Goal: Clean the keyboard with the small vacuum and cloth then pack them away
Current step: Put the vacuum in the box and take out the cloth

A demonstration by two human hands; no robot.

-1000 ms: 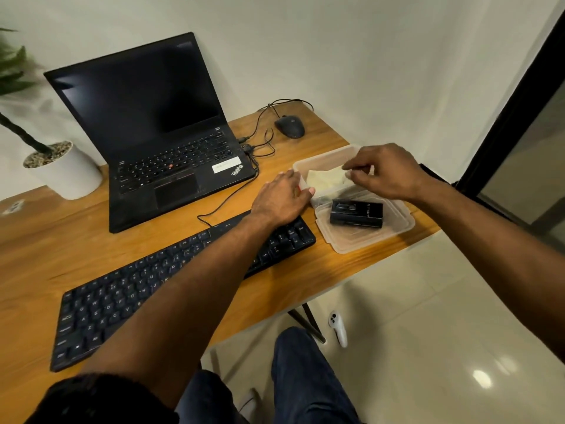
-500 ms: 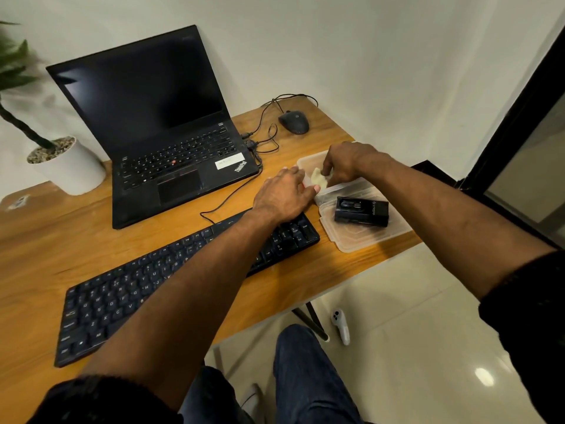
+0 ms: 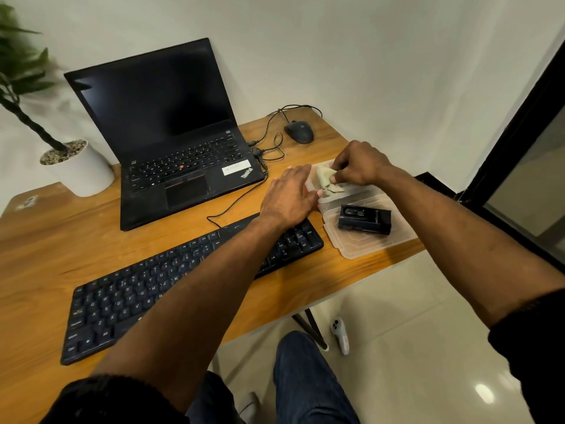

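My right hand [image 3: 359, 163] is pinched on the cloth [image 3: 325, 179], bunched up at the box [image 3: 315, 175], at about 2 o'clock from the keyboard [image 3: 146, 292]. Can't tell if the cloth is going in or coming out. My left hand [image 3: 287, 200] lies flat and loose, fingers against the box's near wall, holding nothing, palm over the keyboard's right end. The vacuum [image 3: 363, 220] lies on the lid [image 3: 367, 249], which is flat on the counter [image 3: 46, 240] at 5 o'clock from the box, just beside the keyboard's right edge. So the vacuum is not in the box and the lid is off. Judgement: either I'm at the very start, taking the kit out, or at the packing stage; frames don't settle it, and no dirt or wipe marks are readable on the keys. Left if packing: cloth settled in, vacuum in, lid on. Left if starting: all of it. Laptop [image 3: 171, 133] at 11 o'clock from the keyboard, mouse [image 3: 299, 132] at 12 o'clock from the box, both untouched.
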